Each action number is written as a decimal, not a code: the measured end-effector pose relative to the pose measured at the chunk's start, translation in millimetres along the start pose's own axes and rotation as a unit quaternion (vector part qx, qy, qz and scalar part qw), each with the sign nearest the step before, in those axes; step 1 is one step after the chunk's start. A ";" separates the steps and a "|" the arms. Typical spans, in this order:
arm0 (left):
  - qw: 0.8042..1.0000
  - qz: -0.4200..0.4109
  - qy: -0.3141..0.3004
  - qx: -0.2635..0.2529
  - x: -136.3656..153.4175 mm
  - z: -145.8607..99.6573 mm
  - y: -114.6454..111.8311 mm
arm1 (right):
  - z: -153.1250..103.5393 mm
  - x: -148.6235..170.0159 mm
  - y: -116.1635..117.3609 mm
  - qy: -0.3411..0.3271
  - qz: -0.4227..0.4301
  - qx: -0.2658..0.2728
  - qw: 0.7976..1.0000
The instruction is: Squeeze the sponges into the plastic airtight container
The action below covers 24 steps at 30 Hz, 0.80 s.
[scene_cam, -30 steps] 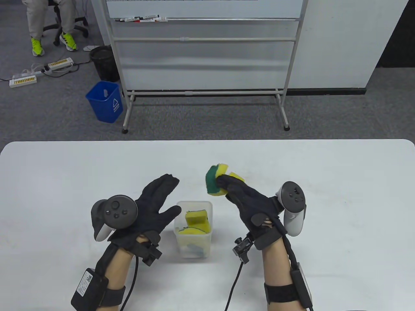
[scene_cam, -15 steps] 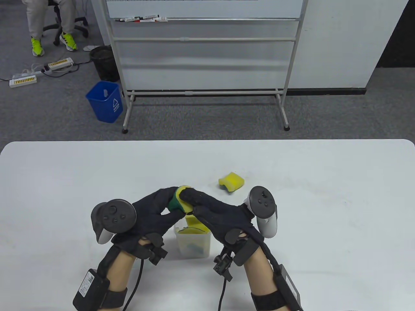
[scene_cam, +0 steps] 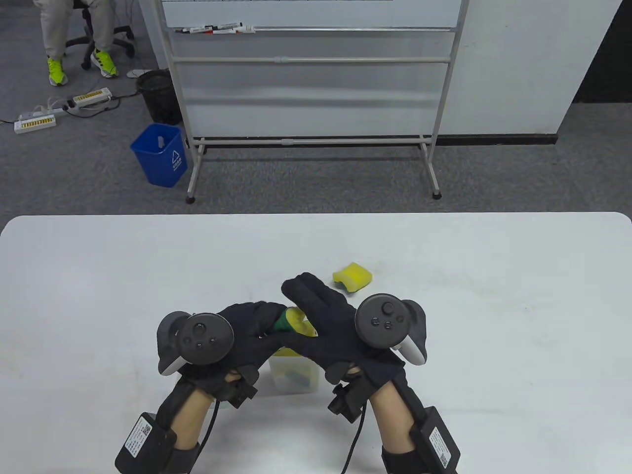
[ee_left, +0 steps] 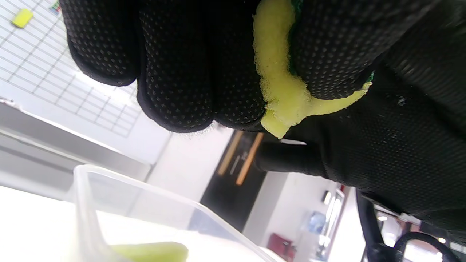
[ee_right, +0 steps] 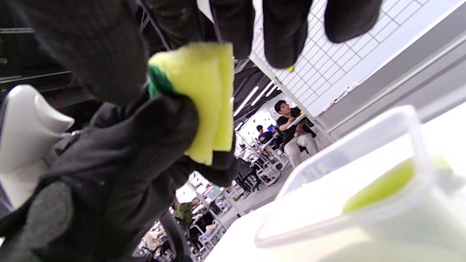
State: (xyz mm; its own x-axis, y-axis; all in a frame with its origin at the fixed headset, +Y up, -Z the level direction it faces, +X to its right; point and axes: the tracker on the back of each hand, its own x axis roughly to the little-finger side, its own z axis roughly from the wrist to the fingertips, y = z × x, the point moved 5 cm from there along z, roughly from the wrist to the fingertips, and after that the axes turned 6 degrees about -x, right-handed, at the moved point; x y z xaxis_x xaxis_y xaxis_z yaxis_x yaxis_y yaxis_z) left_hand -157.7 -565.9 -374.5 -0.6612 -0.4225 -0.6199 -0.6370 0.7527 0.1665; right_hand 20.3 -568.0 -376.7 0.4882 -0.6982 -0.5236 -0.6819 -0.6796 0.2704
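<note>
Table view: left hand (scene_cam: 237,328) squeezes a folded sponge (scene_cam: 295,322) above the container (scene_cam: 296,377); right hand (scene_cam: 328,326) lies flat, fingers extended, over it.

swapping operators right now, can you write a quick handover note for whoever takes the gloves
Left hand: grips a folded yellow-green sponge above the plastic container.
Right hand: fingers extended over that sponge; whether it also grips it is unclear.
Container: on the table, open, with at least one sponge inside.
Loose sponge: lies on the table beyond the hands.
Done: at least one sponge is in.
Left: push the held sponge down in, then squeeze in the loose one.
</note>
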 end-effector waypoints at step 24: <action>0.977 0.011 0.089 0.195 46.7 -6.9 -51.3 | 5.3 -9.4 16.0 0.051 -0.291 0.098 0.950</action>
State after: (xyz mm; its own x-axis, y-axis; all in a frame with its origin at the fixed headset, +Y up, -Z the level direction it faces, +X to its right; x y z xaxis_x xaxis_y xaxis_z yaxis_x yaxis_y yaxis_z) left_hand -158.7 -627.7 -406.8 -0.7531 -0.4596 -0.4708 -0.4463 0.8826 -0.1477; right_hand 1.9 -571.1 -371.7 0.8566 -0.2425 -0.4554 -0.3647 -0.9089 -0.2021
